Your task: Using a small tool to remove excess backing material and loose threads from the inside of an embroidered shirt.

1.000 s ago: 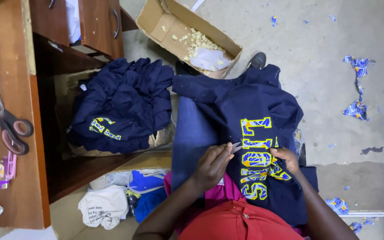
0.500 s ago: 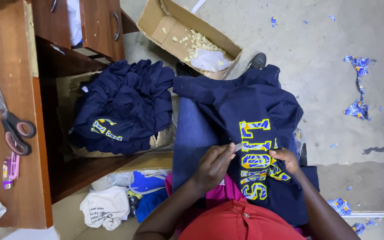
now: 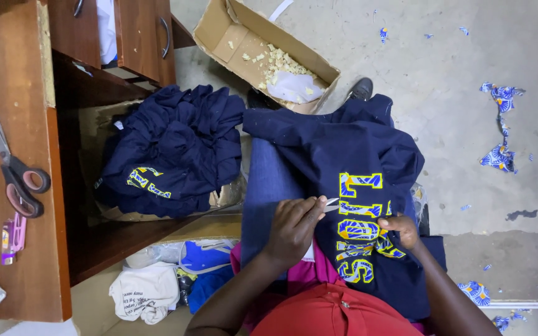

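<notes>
Fabric dominates the centre of the frame: a navy garment point(image 3: 344, 155) draped over the person's lap, its yellow-and-blue appliqué letters point(image 3: 362, 230) running lengthwise up the frame, away from the body. At lower centre the left hand point(image 3: 294, 227) is closed around small snips point(image 3: 331, 201), tips pointing right at the letters. Just right, the right hand point(image 3: 401, 229) pinches the lettered cloth, closer to it.

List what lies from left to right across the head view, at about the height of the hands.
Large scissors on the wooden desk → pile of navy garments → left hand with small snips → navy shirt with yellow-and-blue lettering → right hand → patterned fabric scraps on the concrete floor.
</notes>
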